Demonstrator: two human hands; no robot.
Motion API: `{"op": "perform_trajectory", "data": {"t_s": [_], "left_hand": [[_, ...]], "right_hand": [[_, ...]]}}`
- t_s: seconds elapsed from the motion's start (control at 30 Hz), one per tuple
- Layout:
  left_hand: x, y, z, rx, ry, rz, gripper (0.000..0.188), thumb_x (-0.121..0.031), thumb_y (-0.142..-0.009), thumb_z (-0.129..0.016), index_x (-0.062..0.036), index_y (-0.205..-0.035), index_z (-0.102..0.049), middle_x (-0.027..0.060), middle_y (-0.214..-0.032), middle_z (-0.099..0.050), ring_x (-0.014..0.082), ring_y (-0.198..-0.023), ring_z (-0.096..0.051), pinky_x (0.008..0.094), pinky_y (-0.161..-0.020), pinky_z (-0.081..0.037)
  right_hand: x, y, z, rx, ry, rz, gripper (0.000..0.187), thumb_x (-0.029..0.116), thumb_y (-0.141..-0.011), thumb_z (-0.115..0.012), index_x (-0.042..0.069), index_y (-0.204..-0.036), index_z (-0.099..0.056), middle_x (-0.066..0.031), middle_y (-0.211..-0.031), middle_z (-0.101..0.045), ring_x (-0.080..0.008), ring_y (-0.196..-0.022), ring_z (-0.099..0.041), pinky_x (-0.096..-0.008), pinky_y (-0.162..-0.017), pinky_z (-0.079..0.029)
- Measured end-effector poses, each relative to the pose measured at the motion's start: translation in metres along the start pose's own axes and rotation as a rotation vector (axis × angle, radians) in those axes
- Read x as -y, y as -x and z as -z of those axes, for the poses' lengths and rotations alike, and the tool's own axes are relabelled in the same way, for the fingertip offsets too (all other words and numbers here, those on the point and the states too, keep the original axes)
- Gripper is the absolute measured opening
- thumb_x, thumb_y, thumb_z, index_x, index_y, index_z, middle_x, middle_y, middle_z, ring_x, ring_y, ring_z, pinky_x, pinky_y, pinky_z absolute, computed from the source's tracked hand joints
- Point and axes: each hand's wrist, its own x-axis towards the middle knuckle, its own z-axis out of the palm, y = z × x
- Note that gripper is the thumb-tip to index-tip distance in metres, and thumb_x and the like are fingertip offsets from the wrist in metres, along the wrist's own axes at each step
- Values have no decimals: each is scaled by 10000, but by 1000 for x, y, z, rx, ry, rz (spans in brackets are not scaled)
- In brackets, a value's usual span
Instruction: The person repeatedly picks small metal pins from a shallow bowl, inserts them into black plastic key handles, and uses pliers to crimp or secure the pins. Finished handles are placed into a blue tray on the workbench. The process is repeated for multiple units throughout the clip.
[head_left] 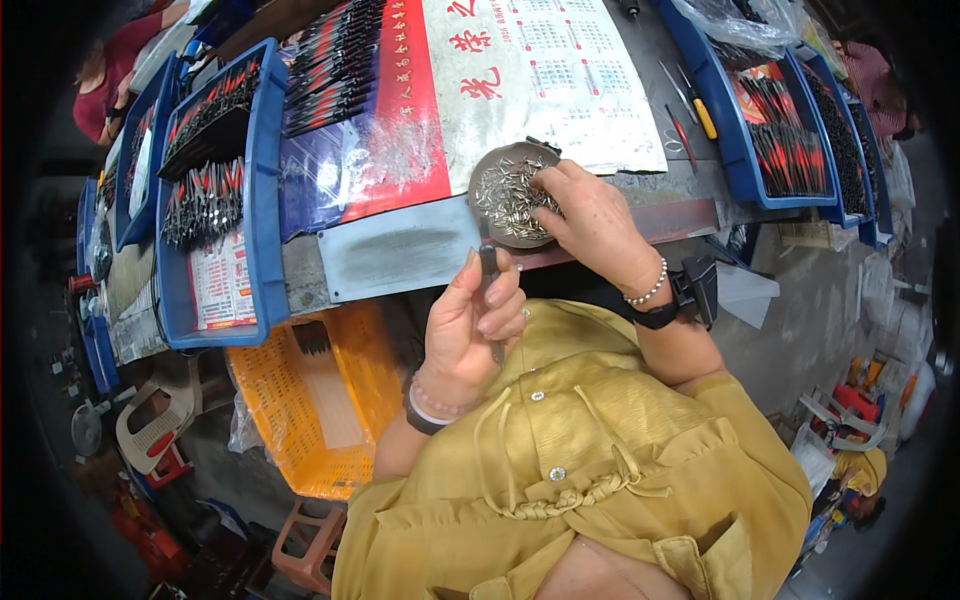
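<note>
Lining the upper left of the frame, a blue tray [267, 150] is filled with slim black-and-red items [205, 200]. Below the desk [305, 288], an orange crate [262, 395] is seen. Near the centre, a slim dark piece [488, 261] is held roughly upright by the left hand [468, 318], its fingers closed. Above, a round bowl [494, 161] of small shiny metal parts [508, 198] is set on the desk; into its right side the curled fingertips of the right hand [595, 215] are dipped, though whether a part is gripped cannot be told. Picking out a single part is judged the step in hand, and a fine pinch and lift seem called for. At upper right, another blue tray [733, 150] is stocked with similar items.
</note>
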Motion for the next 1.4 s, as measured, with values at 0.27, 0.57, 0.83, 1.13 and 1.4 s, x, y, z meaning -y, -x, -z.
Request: {"op": "perform_trajectory", "data": {"t_s": [0.27,0.57,0.83,1.13,1.4], "left_hand": [[1,1,2,-38,-3,11,286,-288,-1003,-435,-15,-1056,-501,-2,-720,-411,67,-512,-346,195,-466,-296],[3,-1,5,-26,-18,30,294,-296,-1002,-438,-15,-1056,-504,0,-716,-412,67,-511,-348,194,-462,-294],[7,-4,4,-54,-37,52,293,-300,-1002,-437,-23,-1059,-516,-5,-706,-409,61,-505,-342,190,-457,-285],[7,-7,8,-59,-39,41,302,-309,-1000,-442,-25,-1065,-522,0,-733,-420,68,-519,-351,192,-467,-297],[10,-10,11,-59,-154,-19,253,-328,-978,-495,-88,-1059,-501,-2,-798,-488,77,-549,-407,209,-506,-321]], "right_hand": [[2,-5,-18,20,156,-48,116,116,-807,-598,29,-849,-534,-137,-836,-560,-356,-796,-591,-442,-675,-475],[-7,-7,-12,-71,-136,-92,123,99,-823,-608,6,-893,-569,-138,-776,-615,-249,-635,-606,-344,-586,-475],[-11,-16,-6,-81,-812,-252,98,53,-824,-615,-21,-889,-617,-61,-727,-645,-104,-640,-608,-263,-579,-484],[21,9,24,24,-1174,-238,89,4,-867,-608,-44,-940,-619,-72,-862,-654,-115,-723,-647,-218,-643,-524],[48,35,14,-165,-779,101,121,-49,-781,-658,-18,-882,-601,-112,-820,-632,-200,-686,-663,-272,-607,-535]]}}
